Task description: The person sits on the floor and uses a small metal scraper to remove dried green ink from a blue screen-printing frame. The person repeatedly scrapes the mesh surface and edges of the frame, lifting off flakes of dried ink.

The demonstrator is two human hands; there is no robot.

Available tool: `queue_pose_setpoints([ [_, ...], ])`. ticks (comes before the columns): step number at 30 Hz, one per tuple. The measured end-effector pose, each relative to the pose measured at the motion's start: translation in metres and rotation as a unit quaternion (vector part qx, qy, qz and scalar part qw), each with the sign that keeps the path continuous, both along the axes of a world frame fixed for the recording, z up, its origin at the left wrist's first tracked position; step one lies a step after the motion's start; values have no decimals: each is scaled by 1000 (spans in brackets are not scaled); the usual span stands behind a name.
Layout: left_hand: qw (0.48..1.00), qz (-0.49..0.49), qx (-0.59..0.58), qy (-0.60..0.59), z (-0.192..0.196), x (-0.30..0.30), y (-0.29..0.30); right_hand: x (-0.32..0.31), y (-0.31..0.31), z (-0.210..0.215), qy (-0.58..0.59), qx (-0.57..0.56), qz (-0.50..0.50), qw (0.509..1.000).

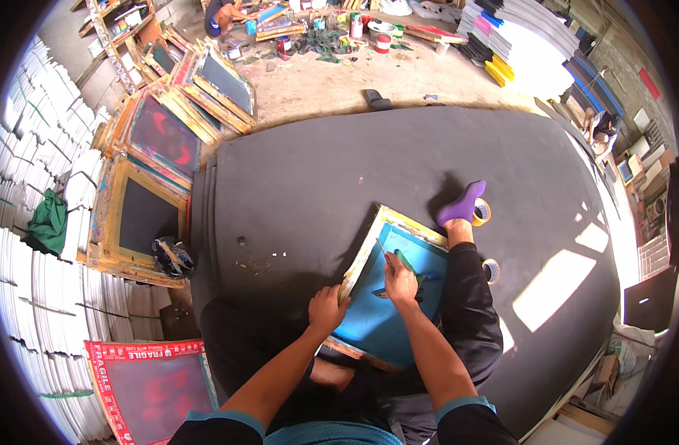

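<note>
A wood-edged screen-printing frame (414, 227) with blue mesh (363, 319) lies tilted across my lap and the dark sheet. My left hand (328, 310) is closed round its left edge. Over the mesh, my right hand (401, 283) is closed on a thin, slender tool (382, 245), whose kind is too small to make out. A green piece (405, 260) and some small dark items (429, 277) are on the mesh beside the right hand, partly hidden by it. Two tape rolls, one by my purple-socked foot (466, 202), lie to the right: an upper roll (482, 213) and a lower roll (491, 271).
I sit on a wide stack of dark foam-like sheets (295, 170). More frames (161, 133) lean along the left, near stacked white sheets (46, 311). A red-taped frame (150, 393) stands lower left. Paint cans (356, 28) and a crouching person (224, 15) are at the far side.
</note>
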State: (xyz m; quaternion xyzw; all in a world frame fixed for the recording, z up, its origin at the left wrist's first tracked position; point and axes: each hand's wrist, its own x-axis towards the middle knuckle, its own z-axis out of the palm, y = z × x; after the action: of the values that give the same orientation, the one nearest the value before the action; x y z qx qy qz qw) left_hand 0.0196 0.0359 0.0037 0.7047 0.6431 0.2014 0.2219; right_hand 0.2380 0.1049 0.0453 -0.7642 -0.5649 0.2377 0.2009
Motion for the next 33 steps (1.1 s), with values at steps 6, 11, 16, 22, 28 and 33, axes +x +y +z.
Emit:
queue_pose_setpoints([
  [6, 1000, -3, 3, 9, 12, -9, -26, -3, 23, -12, -6, -17, 3, 1000],
  [11, 1000, -11, 7, -6, 7, -7, -25, 0, 36, -39, 10, 32, 15, 999],
  [16, 1000, -11, 0, -1, 12, -7, -26, 17, 50, -41, 385, -105, -96, 912],
  [22, 999, -5, 4, -32, 21, -3, -24, 14, 30, -50, 247, 10, -55, 968],
  [28, 998, 29, -9, -51, 15, -7, -24, -26, -36, -12, 77, -30, -31, 996],
  [33, 997, 37, -47, -47, 9, -15, -31, -32, -69, -4, -12, -78, 47, 996],
])
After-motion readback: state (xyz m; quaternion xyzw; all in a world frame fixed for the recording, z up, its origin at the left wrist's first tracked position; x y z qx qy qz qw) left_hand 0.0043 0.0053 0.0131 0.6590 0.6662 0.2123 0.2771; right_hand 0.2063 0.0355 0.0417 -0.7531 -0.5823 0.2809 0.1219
